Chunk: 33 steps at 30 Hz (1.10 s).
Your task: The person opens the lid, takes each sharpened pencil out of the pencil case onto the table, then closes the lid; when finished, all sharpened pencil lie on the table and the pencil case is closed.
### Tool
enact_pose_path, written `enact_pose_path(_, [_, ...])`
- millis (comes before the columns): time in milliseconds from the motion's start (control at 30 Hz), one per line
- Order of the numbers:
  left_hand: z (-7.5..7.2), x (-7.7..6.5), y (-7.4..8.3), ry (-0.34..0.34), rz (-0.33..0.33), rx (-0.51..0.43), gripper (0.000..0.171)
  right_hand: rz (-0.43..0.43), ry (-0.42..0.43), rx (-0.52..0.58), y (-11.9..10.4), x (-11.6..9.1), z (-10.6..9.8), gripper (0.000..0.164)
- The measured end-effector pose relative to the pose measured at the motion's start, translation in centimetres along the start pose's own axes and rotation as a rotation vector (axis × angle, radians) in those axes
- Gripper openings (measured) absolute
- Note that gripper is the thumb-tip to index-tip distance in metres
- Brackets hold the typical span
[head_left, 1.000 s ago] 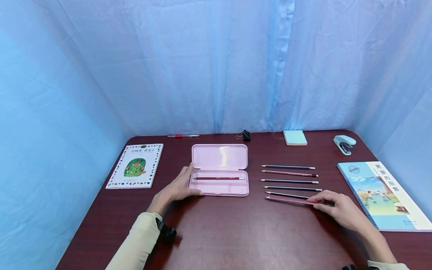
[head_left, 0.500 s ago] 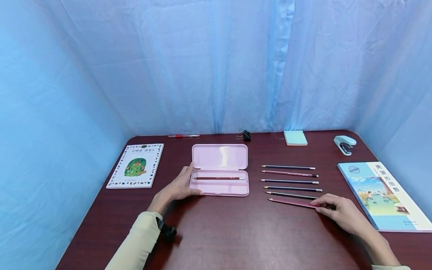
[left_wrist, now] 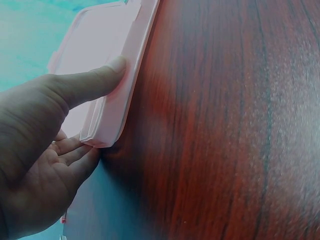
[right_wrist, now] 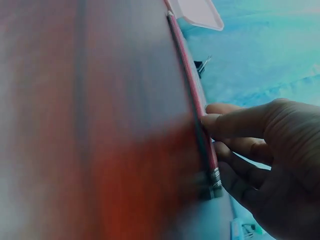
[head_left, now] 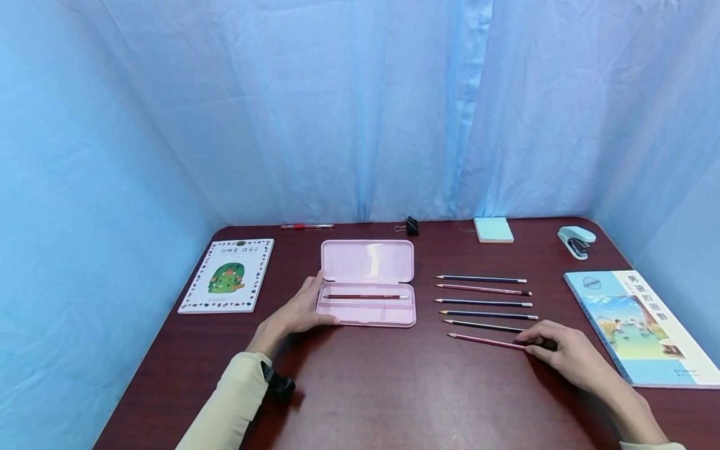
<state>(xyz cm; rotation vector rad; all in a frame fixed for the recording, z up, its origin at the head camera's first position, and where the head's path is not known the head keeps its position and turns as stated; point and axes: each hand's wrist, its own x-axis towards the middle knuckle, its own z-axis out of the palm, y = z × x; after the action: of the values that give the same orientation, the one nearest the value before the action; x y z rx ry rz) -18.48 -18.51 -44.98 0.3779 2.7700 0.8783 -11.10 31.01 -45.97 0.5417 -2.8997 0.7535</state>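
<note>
A pink pencil case (head_left: 347,311) lies with its lid raised; a dark red pencil (head_left: 365,297) is in its back compartment. My left hand (head_left: 294,314) holds the case at its left end, thumb on the front wall and fingers at the side, as the left wrist view (left_wrist: 100,122) also shows. To the right, my right hand (head_left: 565,353) pinches a pink-red pencil (head_left: 484,341) near its eraser end. That pencil is nearest me in a row of several pencils, next to a dark pencil (head_left: 480,325), whose eraser end is hidden behind my fingers.
A white picture book (head_left: 225,278) lies left, a blue-covered book (head_left: 635,325) right. Along the back are a red pen (head_left: 306,226), a black binder clip (head_left: 412,226), a pale note pad (head_left: 493,230) and a stapler (head_left: 576,240). Blue curtains (head_left: 360,112) enclose the table.
My right hand has shifted the pink-red pencil slightly toward me and right, away from the dark pencil beside it. My left hand stays on the case.
</note>
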Motion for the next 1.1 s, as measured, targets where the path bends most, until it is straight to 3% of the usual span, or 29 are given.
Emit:
enact_pose_path(167, [-0.1,-0.1,0.1,0.002,0.0,-0.003,0.114,-0.053,0.022,0.028,-1.3,1.8,-0.2,0.025])
enact_pose_path(400, [-0.2,-0.1,0.2,0.002,0.009,0.0,0.114,-0.174,0.016,0.128,-4.7,6.4,0.7,0.023])
enact_pose_path(567, [-0.2,-0.1,0.2,0.005,0.012,0.001,0.114,-0.225,-0.044,0.239,-7.5,9.8,2.8,0.026])
enact_pose_path(767, [-0.1,-0.1,0.2,0.002,0.005,0.001,0.113,-0.227,-0.12,0.322,-10.5,13.1,6.2,0.029])
enact_pose_path(933, [0.0,-0.1,0.2,0.009,0.007,0.001,0.114,-0.321,-0.137,0.3,-12.5,14.9,8.5,0.028])
enact_pose_path(1100, [0.0,0.0,0.1,0.008,0.009,0.001,0.115,-0.4,-0.16,0.177,-14.0,16.0,9.6,0.025])
